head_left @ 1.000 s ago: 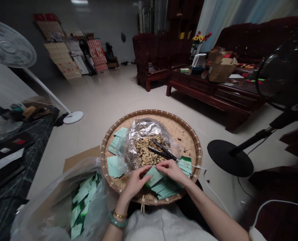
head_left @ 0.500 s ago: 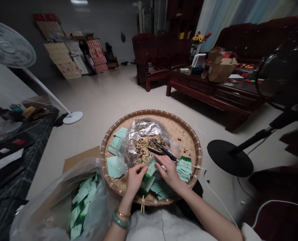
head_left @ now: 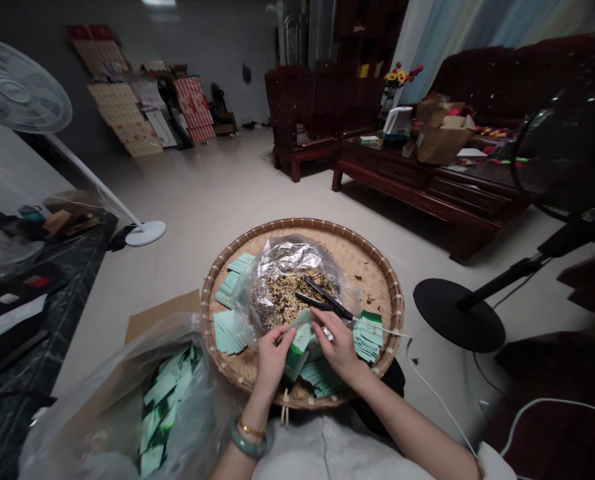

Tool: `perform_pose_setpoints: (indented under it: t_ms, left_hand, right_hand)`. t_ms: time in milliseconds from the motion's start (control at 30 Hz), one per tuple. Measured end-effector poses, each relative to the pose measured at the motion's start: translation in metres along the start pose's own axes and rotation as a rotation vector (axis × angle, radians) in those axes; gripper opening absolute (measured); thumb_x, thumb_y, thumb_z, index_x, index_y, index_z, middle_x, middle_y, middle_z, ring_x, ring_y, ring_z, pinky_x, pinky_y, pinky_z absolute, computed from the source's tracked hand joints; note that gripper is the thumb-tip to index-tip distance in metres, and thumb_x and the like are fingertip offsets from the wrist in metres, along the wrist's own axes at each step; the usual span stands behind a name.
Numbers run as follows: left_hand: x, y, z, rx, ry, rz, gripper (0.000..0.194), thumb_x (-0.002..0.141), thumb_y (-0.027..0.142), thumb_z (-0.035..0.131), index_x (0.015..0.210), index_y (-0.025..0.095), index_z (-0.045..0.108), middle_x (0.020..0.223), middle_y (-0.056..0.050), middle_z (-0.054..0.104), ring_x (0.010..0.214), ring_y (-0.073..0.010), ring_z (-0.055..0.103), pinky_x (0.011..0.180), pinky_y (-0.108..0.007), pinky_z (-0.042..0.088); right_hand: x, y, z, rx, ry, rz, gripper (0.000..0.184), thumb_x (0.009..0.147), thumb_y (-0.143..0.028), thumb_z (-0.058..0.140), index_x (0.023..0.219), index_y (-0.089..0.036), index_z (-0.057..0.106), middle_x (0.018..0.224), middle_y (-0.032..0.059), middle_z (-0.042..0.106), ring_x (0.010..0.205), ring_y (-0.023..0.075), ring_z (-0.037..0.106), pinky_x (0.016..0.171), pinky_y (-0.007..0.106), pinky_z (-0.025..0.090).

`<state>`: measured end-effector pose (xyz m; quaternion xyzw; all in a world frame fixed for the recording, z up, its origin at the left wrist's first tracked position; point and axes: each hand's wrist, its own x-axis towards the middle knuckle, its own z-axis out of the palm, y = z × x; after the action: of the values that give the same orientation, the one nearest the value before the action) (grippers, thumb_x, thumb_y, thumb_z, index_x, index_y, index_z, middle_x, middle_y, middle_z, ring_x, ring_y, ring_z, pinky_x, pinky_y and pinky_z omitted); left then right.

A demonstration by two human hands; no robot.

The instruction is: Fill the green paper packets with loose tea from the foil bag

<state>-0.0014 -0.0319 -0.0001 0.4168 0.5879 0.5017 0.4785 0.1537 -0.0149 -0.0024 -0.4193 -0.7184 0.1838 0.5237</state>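
A pale green sachet [head_left: 303, 333] with a darker green band is upright over the near part of a round bamboo tray [head_left: 396, 280]. My left hand [head_left: 272, 357] pinches its left side between thumb and fingers. At its upper right edge, the fingers of my right hand [head_left: 338, 341] close on it. Just beyond lies a black two-armed clamp tool [head_left: 327, 300] on a white cord, like a hair straightener. It rests on a clear plastic bag [head_left: 297, 250] of loose dried mix [head_left: 282, 293]. Fanned sachets [head_left: 228, 333] lie left, more sachets [head_left: 368, 337] right, and a pile [head_left: 322, 379] below my hands.
A large clear bag [head_left: 97, 400] with several green sachets stands at lower left, beside cardboard [head_left: 162, 313]. A white fan [head_left: 146, 233] is left, a black fan base [head_left: 458, 315] right. The white cord [head_left: 440, 393] crosses the floor. A wooden table [head_left: 427, 180] stands beyond.
My left hand has shifted slightly to the right and turned a little, and the sachet has tilted with it. My right hand has barely moved.
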Motion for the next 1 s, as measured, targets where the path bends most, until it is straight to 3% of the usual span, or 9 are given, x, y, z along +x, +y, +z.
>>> perform_pose_setpoints:
  t_ms: [133, 233, 400, 500, 633, 767, 1000]
  left_hand:
    - [0.001, -0.001, 0.0, 0.015, 0.015, 0.006, 0.028, 0.067, 0.037, 0.067, 0.08, 0.013, 0.071, 0.076, -0.006, 0.072, 0.07, -0.0182, 0.063, 0.067, -0.028, 0.049]
    - [0.002, -0.001, -0.001, 0.015, 0.019, 0.004, 0.029, 0.067, 0.038, 0.067, 0.081, 0.013, 0.072, 0.078, -0.006, 0.073, 0.07, -0.0188, 0.063, 0.068, -0.029, 0.05]
    - [-0.001, 0.003, -0.003, 0.143, 0.048, 0.092, 0.023, 0.068, 0.034, 0.066, 0.079, 0.015, 0.072, 0.079, -0.007, 0.073, 0.076, -0.0217, 0.065, 0.074, -0.031, 0.05]
    - [-0.002, 0.006, -0.003, 0.207, 0.022, 0.143, 0.019, 0.07, 0.031, 0.064, 0.08, 0.017, 0.073, 0.082, -0.006, 0.074, 0.079, -0.0217, 0.066, 0.077, -0.032, 0.05]
    - [0.003, -0.001, -0.006, 0.122, 0.009, 0.097, 0.023, 0.066, 0.03, 0.068, 0.084, 0.015, 0.072, 0.084, -0.007, 0.074, 0.076, -0.0203, 0.067, 0.071, -0.029, 0.052]
    - [0.009, -0.014, -0.009, -0.051, 0.05, -0.058, 0.034, 0.065, 0.04, 0.07, 0.081, 0.01, 0.071, 0.069, -0.008, 0.072, 0.058, -0.0179, 0.065, 0.054, -0.026, 0.051]
    - [0.006, -0.014, -0.007, -0.045, 0.027, -0.003, 0.036, 0.063, 0.04, 0.072, 0.086, 0.013, 0.074, 0.083, -0.009, 0.074, 0.066, -0.0197, 0.066, 0.064, -0.031, 0.055]
  right_hand:
    - [0.002, -0.004, 0.0, 0.036, -0.029, -0.088, 0.035, 0.088, -0.013, 0.047, 0.12, -0.024, 0.058, 0.105, 0.0087, 0.067, 0.098, 0.021, 0.06, 0.084, 0.04, 0.05]
    - [0.002, -0.005, 0.0, 0.064, -0.063, -0.077, 0.033, 0.088, -0.015, 0.047, 0.117, -0.023, 0.059, 0.109, 0.0092, 0.066, 0.102, 0.0216, 0.059, 0.087, 0.041, 0.049]
    - [0.007, -0.002, -0.002, 0.064, -0.037, 0.168, 0.013, 0.084, -0.027, 0.055, 0.085, -0.02, 0.066, 0.086, 0.007, 0.065, 0.086, 0.02, 0.058, 0.076, 0.035, 0.05]
    - [0.012, -0.001, -0.005, -0.087, -0.031, 0.103, 0.014, 0.079, -0.029, 0.063, 0.069, -0.02, 0.065, 0.081, 0.0071, 0.058, 0.083, 0.0214, 0.053, 0.073, 0.036, 0.047]
    - [0.016, 0.002, -0.011, -0.083, -0.048, 0.002, 0.016, 0.084, -0.024, 0.055, 0.074, -0.02, 0.066, 0.074, 0.0063, 0.056, 0.077, 0.0198, 0.051, 0.066, 0.033, 0.045]
    - [0.019, 0.006, -0.015, 0.024, -0.148, 0.05, 0.014, 0.084, -0.022, 0.054, 0.085, -0.02, 0.068, 0.074, 0.0056, 0.063, 0.075, 0.0195, 0.055, 0.067, 0.033, 0.046]
    - [0.021, 0.002, -0.013, 0.02, -0.107, 0.075, 0.016, 0.081, -0.026, 0.059, 0.07, -0.02, 0.068, 0.077, 0.007, 0.067, 0.078, 0.0207, 0.054, 0.07, 0.035, 0.047]
